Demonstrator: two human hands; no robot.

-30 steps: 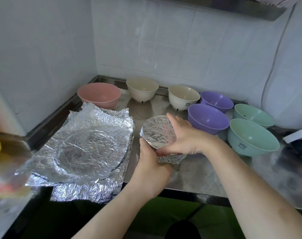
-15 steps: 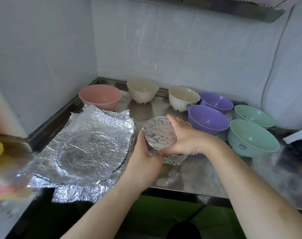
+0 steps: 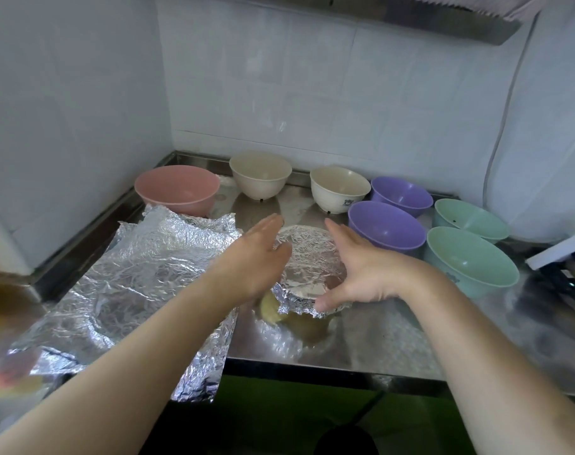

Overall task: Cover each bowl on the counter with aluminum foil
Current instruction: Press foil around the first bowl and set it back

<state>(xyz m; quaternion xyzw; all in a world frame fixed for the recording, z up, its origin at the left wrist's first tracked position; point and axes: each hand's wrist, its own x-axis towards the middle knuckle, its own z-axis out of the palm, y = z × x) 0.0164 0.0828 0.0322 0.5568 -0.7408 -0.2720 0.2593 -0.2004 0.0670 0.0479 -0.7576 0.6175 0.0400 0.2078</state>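
A bowl wrapped in aluminum foil [image 3: 309, 261] stands on the steel counter [image 3: 361, 343] near its front edge. My left hand [image 3: 256, 257], blurred, has straight fingers against the bowl's left side. My right hand [image 3: 361, 274] lies along the bowl's right side with fingers straight and the thumb touching the crimped foil at the front. Uncovered bowls stand behind: a pink bowl [image 3: 177, 188], two cream bowls [image 3: 260, 174] [image 3: 338, 188], two purple bowls [image 3: 386, 224] [image 3: 401, 195] and two green bowls [image 3: 469, 254] [image 3: 469, 218].
A stack of crinkled foil sheets [image 3: 148, 284] lies left of the wrapped bowl and overhangs the counter's front edge. A white object [image 3: 555, 251] and dark utensils sit at the far right. Tiled walls close the back and left; a blurred yellow-red thing is at the left edge.
Both hands have let go of the foil-covered bowl's rim and opened flat beside it. The left hand moved up along the bowl's left side; the view has shifted a little.
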